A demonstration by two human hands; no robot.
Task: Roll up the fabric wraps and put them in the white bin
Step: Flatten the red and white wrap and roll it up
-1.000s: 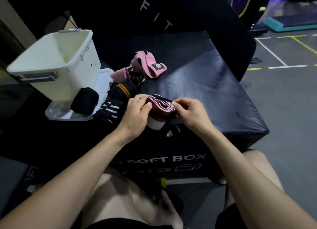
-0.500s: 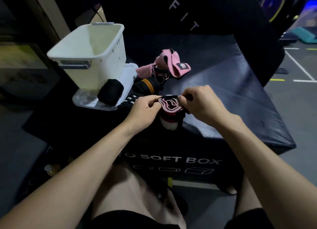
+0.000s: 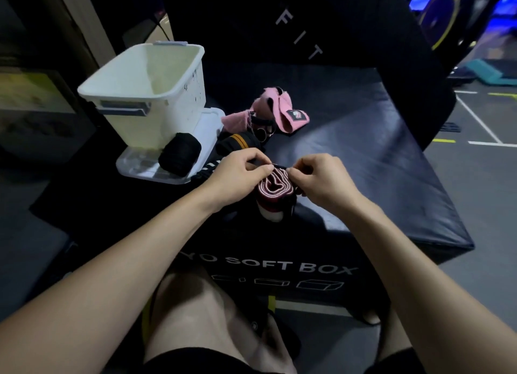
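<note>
- Rolled maroon woven-fabric wrap with pale edging: matt cloth.
- White rectangular plastic bin: smooth, slight sheen.
- Black padded vinyl box: smooth, faintly glossy.
- Pink fabric wrap: soft, matt.

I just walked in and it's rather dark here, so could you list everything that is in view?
Rectangular plastic bin: one, white, at the box's far left corner, standing on the lid.
Flat clear plastic lid: one, under the bin.
Rolled black fabric wrap: one, on the lid, against the bin.
Black wrap with orange stripes: one, beside the lid.
Loose pink fabric wraps: a heap, count unclear, mid-box.
Dark red wrap with white edges: one, half rolled, held in both hands.
Padded black soft box: one, under everything.
Left hand: pinches the roll.
Right hand: pinches the roll.
</note>
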